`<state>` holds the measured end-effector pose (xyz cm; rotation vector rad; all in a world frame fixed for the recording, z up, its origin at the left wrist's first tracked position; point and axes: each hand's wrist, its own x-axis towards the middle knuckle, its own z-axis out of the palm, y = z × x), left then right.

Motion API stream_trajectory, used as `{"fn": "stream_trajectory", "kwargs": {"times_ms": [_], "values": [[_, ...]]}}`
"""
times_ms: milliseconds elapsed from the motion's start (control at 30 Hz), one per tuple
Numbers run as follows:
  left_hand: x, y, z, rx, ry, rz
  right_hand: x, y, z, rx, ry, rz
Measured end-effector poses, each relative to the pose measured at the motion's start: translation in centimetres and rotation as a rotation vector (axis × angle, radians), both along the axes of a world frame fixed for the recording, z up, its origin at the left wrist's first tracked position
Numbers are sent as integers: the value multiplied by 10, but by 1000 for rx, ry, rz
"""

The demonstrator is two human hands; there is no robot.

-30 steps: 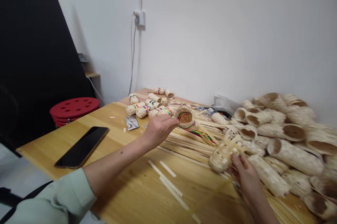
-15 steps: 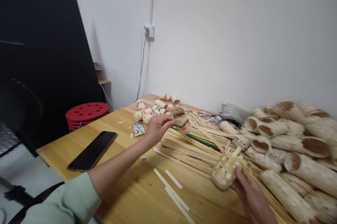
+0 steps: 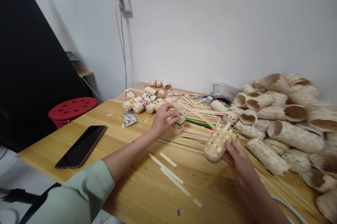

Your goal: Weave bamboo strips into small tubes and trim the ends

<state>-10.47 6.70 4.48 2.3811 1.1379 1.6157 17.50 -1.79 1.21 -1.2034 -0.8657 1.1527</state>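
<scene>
My right hand [image 3: 237,159] grips a small unfinished woven bamboo basket [image 3: 214,147], with its loose strip ends pointing up. Thumb and fingers close on its right side, just above the table. Beside an open-topped woven cup [image 3: 177,126] with coloured bands is my left hand [image 3: 164,119], its fingers apart at the cup's left side and rim. The cup is upright among pale bamboo strips [image 3: 193,140]. Whether the left fingertips still touch it is hard to make out.
Small woven cylinders with coloured bands [image 3: 142,104] lie behind my left hand. A large heap of plain woven tubes [image 3: 297,136] covers the right side. A phone [image 3: 81,147], a foil packet [image 3: 130,118] and cut strips [image 3: 171,175] lie on the wooden table [image 3: 126,189].
My left hand has lowered the coloured cup upright among the strips, and its fingers have spread. The right hand still holds the unfinished basket. The view has shifted.
</scene>
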Motion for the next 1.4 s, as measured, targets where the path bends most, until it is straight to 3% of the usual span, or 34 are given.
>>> {"fn": "stream_trajectory", "kwargs": {"times_ms": [100, 367, 600, 1000, 1200, 1400], "values": [[4, 1, -4, -77, -105, -110, 1, 1, -1, -8, 21, 18], [9, -4, -13, -352, -264, -235, 5, 3, -5, -33, 32, 24], [6, 0, -16, -457, -238, -154, 7, 5, -8, -47, -10, 25], [5, 8, -27, -515, -365, -147, 8, 3, -6, -57, -59, 30], [-6, 8, -10, -458, -401, -121, 7, 3, -6, -55, -40, 30], [-53, 15, 14, -382, -396, 42, 12, 7, -13, -78, -73, 24]]}}
